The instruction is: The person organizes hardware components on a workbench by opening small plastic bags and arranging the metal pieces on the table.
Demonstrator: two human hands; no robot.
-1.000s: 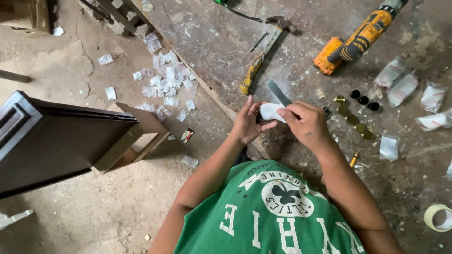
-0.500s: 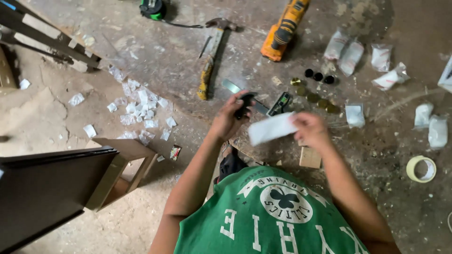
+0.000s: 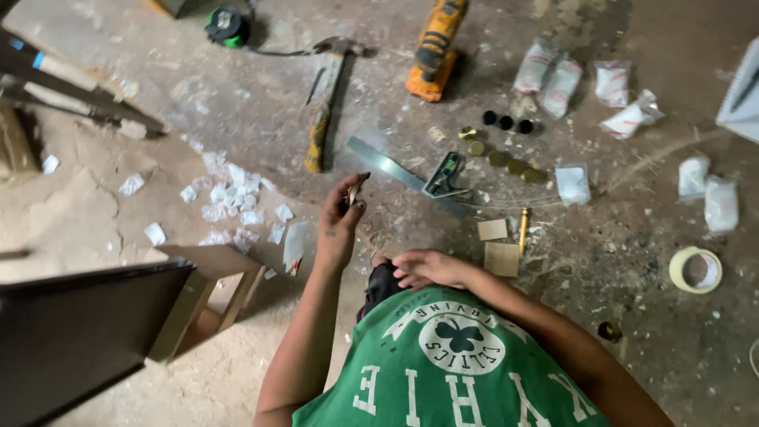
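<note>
Left hand (image 3: 338, 225) up, pinching a small thing (image 3: 353, 191), maybe a screw. Right hand (image 3: 427, 269) open, low, flat near a square (image 3: 443, 178) on floor (image 3: 237, 111).

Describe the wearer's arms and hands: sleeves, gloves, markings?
Both arms are bare to the shoulder, with no sleeves, gloves or watch showing. The left hand has a small dark mark on its back; the right hand shows none. The green sleeveless jersey carries white lettering and a clover emblem.
</note>
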